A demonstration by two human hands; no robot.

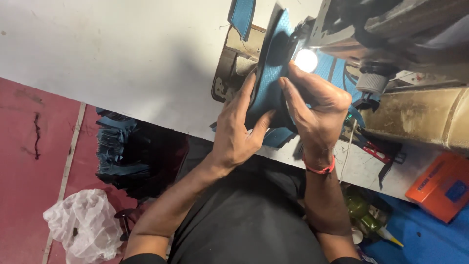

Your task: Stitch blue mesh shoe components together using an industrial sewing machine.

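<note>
At machine: hands (278, 117) gripping blue fabric (274, 63)

Your hands, left (238, 128) and right (316, 108), cover middle of blue textured piece (273, 73); its lower edge hidden behind your palms. Sewing machine (391, 29) cut off by top and right edges; needle area washed out by lamp glare (306, 60). Blue strip (243, 14) cut by top edge. Orange box (442, 188) runs off right edge. Bottles (364, 212) under table (122, 54) partly hidden behind your right forearm. Stack of blue pieces (117, 151) dark, edges unclear.
</note>
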